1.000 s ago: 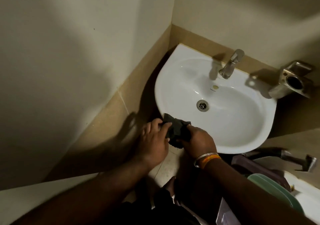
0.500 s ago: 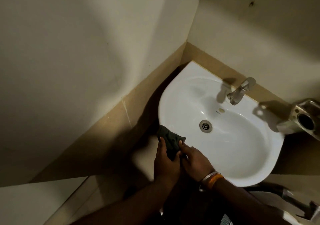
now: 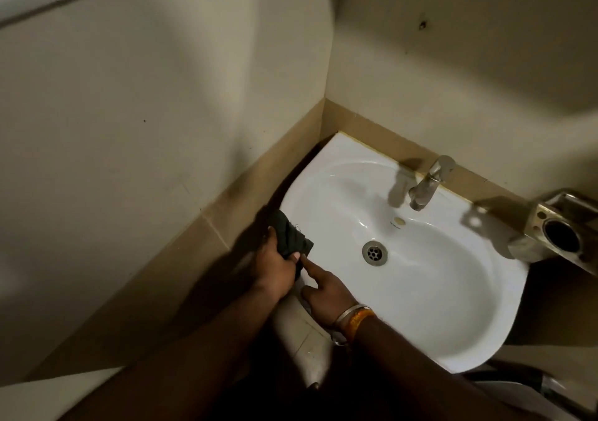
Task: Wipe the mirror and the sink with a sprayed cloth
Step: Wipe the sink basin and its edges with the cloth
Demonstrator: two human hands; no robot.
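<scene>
Dim corner, white sink (image 3: pixel 430 291) fixed where two walls meet. Dark cloth (image 3: pixel 289 233) sits bunched on the sink's left rim, part hanging over the outer edge. Left hand (image 3: pixel 275 267) grips the cloth, fingers curled round its near side, thumb on top. Right hand (image 3: pixel 326 292) just beside it at the rim, index finger stretched out with its tip at the cloth's lower edge, other fingers loosely bent; not gripping anything. Bangle and orange band (image 3: pixel 354 318) on the right wrist. Drain (image 3: pixel 374 252) lies in the middle of the bowl, tap (image 3: pixel 427 183) at the back rim. Metal holder (image 3: pixel 558 231) on the wall right of the sink. Mirror mostly out of view.
</scene>
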